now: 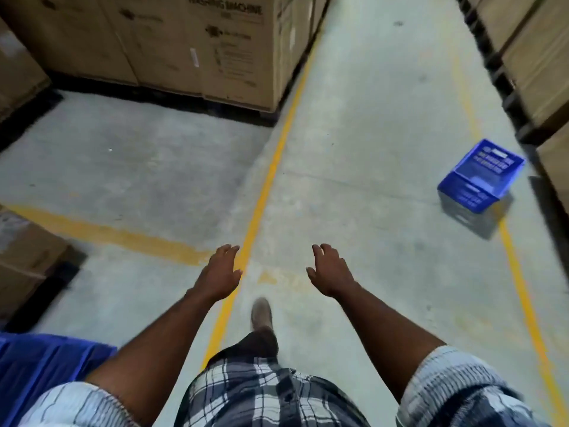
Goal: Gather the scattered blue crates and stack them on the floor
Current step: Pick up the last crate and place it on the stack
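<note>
**Q:** Where is the crate?

**A:** One blue crate [480, 177] sits on the floor at the right side of the aisle. It is tilted, with its open top turned toward the viewer and its slotted walls showing. It lies across the right yellow line [520, 282], near the right-hand cardboard boxes [542, 72] but not touching them. More blue plastic [46, 365] fills the lower left corner. It is blurred and partly behind the left arm, so the number of crates there cannot be told.

**Q:** How much room is there to move?

**A:** A wide strip of bare grey concrete floor [369, 149] runs ahead between the centre yellow line [261, 195] and the right one. A broad yellow band [107, 235] branches left from the centre line. Tall cartons [200, 41], one printed "WASHING MACHINE", stand at upper left on dark pallets [184, 101]. Another carton [27, 251] edges in at the left.

**Q:** And the hands?

**A:** The left hand [220, 277] and right hand [331, 272] both reach forward, palms down, with fingers loosely spread. They hold nothing, touch nothing, and are well apart from the crate. One shoe [261, 312] shows between the forearms, above a checked shirt [261, 396].
</note>
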Available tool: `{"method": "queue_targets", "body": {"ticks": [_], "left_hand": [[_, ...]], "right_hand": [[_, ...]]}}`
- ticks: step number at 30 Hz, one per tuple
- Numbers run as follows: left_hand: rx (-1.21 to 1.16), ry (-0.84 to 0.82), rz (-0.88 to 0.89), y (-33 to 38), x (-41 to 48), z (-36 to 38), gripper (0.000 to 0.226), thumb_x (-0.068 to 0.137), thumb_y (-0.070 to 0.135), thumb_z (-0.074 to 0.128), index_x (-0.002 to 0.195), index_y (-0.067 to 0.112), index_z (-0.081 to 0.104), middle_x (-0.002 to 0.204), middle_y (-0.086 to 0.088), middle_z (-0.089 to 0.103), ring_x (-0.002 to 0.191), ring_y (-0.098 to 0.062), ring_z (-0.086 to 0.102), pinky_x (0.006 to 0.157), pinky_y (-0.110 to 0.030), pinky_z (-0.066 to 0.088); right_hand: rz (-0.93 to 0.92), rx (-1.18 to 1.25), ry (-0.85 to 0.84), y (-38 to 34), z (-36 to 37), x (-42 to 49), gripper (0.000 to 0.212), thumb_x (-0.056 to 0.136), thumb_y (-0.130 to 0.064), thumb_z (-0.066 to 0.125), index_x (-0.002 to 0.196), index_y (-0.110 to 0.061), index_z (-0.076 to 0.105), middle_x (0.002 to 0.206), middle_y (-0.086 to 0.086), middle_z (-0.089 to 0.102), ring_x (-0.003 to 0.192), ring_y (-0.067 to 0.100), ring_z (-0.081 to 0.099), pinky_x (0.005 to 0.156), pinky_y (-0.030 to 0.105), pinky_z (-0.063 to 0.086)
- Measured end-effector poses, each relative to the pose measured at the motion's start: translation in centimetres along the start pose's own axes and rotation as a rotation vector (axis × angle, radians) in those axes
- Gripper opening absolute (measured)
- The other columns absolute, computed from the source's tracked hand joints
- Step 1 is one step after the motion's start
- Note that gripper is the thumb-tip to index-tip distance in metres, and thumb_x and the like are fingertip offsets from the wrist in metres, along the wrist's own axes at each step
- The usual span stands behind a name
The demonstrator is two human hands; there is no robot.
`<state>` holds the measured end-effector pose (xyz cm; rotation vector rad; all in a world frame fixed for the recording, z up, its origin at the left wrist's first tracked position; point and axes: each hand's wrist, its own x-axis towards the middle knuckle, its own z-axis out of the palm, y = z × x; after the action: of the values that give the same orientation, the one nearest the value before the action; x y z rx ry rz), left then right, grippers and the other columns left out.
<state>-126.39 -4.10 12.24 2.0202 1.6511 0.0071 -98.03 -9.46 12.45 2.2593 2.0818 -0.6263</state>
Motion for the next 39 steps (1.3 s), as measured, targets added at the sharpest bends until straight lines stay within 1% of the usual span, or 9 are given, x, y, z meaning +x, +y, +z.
{"method": "queue_targets", "body": {"ticks": [6, 12, 16, 19, 21, 27, 34, 36, 39], "left_hand": [[0.073, -0.154, 0.158, 7.6, 10.3, 2.2, 0.066, 0.092, 0.031, 0.058, 0.149, 0.02, 0.027, 0.156, -0.006, 0.023, 0.14, -0.027, 0.032, 0.11, -0.045, 0.035], [0.092, -0.246, 0.356, 16.0, 22.6, 2.8, 0.066, 0.091, 0.029, 0.059, 0.148, 0.016, 0.029, 0.153, -0.01, 0.028, 0.139, -0.029, 0.032, 0.111, -0.041, 0.034], [0.106, -0.293, 0.436, 21.6, 30.8, 1.8, 0.064, 0.092, 0.029, 0.058, 0.148, 0.016, 0.03, 0.153, -0.01, 0.028, 0.138, -0.03, 0.034, 0.108, -0.043, 0.037], [0.116, -0.288, 0.473, 25.4, 36.7, 0.6, 0.064, 0.091, 0.027, 0.059, 0.148, 0.015, 0.031, 0.152, -0.012, 0.029, 0.137, -0.032, 0.035, 0.108, -0.044, 0.037], [0.107, -0.302, 0.476, 27.6, 39.9, 0.2, 0.064, 0.091, 0.026, 0.059, 0.148, 0.014, 0.031, 0.151, -0.013, 0.03, 0.136, -0.033, 0.036, 0.11, -0.042, 0.035], [0.145, -0.337, 0.555, 35.8, 49.9, 1.0, 0.064, 0.091, 0.026, 0.06, 0.147, 0.013, 0.032, 0.15, -0.012, 0.033, 0.134, -0.032, 0.038, 0.108, -0.042, 0.037], [0.207, -0.397, 0.616, 49.2, 62.3, 4.3, 0.065, 0.091, 0.026, 0.06, 0.148, 0.014, 0.031, 0.151, -0.01, 0.031, 0.137, -0.028, 0.036, 0.106, -0.042, 0.04], [0.223, -0.411, 0.636, 53.9, 65.5, 4.6, 0.064, 0.091, 0.026, 0.06, 0.148, 0.015, 0.031, 0.151, -0.01, 0.031, 0.136, -0.028, 0.036, 0.106, -0.041, 0.04], [0.223, -0.384, 0.69, 61.2, 70.0, 4.5, 0.064, 0.091, 0.025, 0.06, 0.148, 0.016, 0.031, 0.151, -0.009, 0.031, 0.135, -0.029, 0.038, 0.106, -0.041, 0.04]], "right_hand": [[0.262, 0.102, 0.059, 9.0, -2.5, 1.3, 0.058, 0.094, -0.038, 0.051, 0.142, -0.012, 0.031, 0.142, 0.013, 0.036, 0.128, 0.033, 0.04, 0.098, 0.045, 0.043], [0.508, 0.16, 0.086, 16.6, -5.5, 5.6, 0.06, 0.095, -0.037, 0.049, 0.145, -0.011, 0.029, 0.144, 0.012, 0.035, 0.13, 0.032, 0.038, 0.099, 0.044, 0.041], [0.704, 0.323, 0.148, 20.3, -8.3, 9.9, 0.06, 0.095, -0.036, 0.051, 0.145, -0.01, 0.03, 0.145, 0.013, 0.035, 0.131, 0.032, 0.038, 0.101, 0.042, 0.04], [0.764, 0.381, 0.195, 22.9, -10.2, 12.9, 0.061, 0.095, -0.035, 0.052, 0.145, -0.009, 0.03, 0.145, 0.015, 0.034, 0.131, 0.034, 0.037, 0.104, 0.043, 0.039], [0.793, 0.403, 0.202, 24.6, -11.1, 14.3, 0.061, 0.095, -0.034, 0.053, 0.146, -0.009, 0.03, 0.146, 0.015, 0.034, 0.132, 0.034, 0.037, 0.104, 0.043, 0.038], [0.905, 0.455, 0.25, 32.0, -13.7, 20.8, 0.058, 0.094, -0.033, 0.053, 0.143, -0.009, 0.033, 0.144, 0.015, 0.036, 0.131, 0.034, 0.038, 0.102, 0.043, 0.04], [0.958, 0.532, 0.277, 44.8, -17.8, 31.0, 0.056, 0.093, -0.031, 0.053, 0.142, -0.01, 0.034, 0.142, 0.013, 0.038, 0.13, 0.032, 0.039, 0.101, 0.042, 0.04], [0.968, 0.541, 0.281, 49.1, -20.1, 33.4, 0.055, 0.093, -0.031, 0.053, 0.141, -0.011, 0.035, 0.141, 0.013, 0.038, 0.129, 0.032, 0.04, 0.101, 0.043, 0.041], [0.977, 0.538, 0.326, 55.3, -24.1, 36.5, 0.054, 0.092, -0.03, 0.054, 0.14, -0.01, 0.038, 0.139, 0.013, 0.04, 0.127, 0.032, 0.041, 0.1, 0.043, 0.042]]}}
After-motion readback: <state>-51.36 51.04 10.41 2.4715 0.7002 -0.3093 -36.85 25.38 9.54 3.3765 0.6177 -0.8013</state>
